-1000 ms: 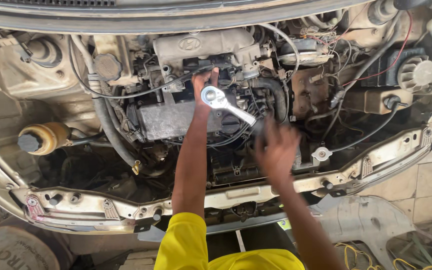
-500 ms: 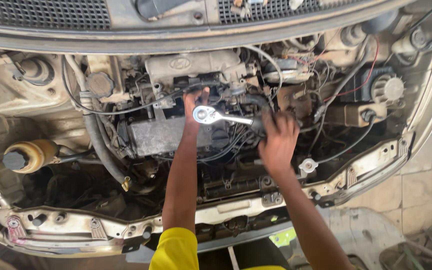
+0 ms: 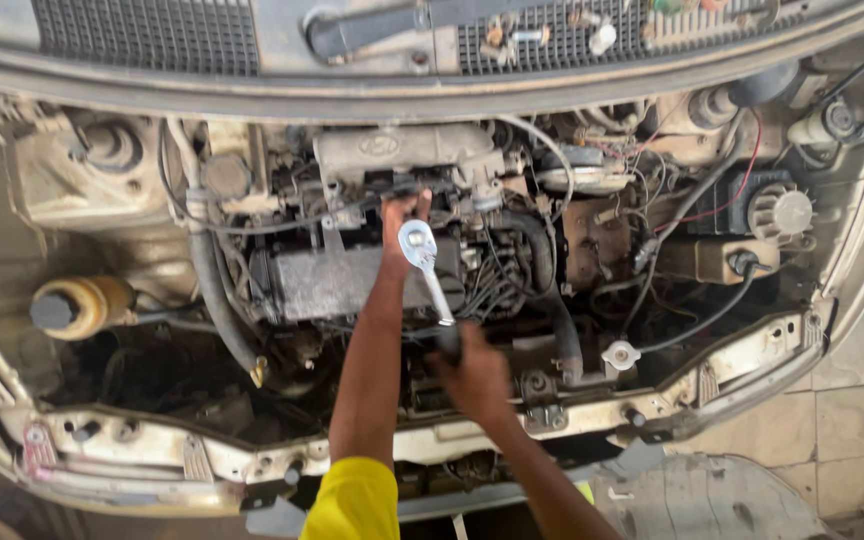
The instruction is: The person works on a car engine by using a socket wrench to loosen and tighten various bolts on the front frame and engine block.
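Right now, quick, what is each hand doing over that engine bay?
Left hand: pressed on the round head of the shiny metal ratchet wrench, fingers partly curled, not gripping.
Right hand: closed around the ratchet's dark handle.

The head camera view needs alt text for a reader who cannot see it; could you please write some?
Seen from above, a person works a ratchet wrench in an open car engine bay: the left hand steadies its head against the engine, the right hand grips the handle. A yellowish fluid reservoir sits at left.
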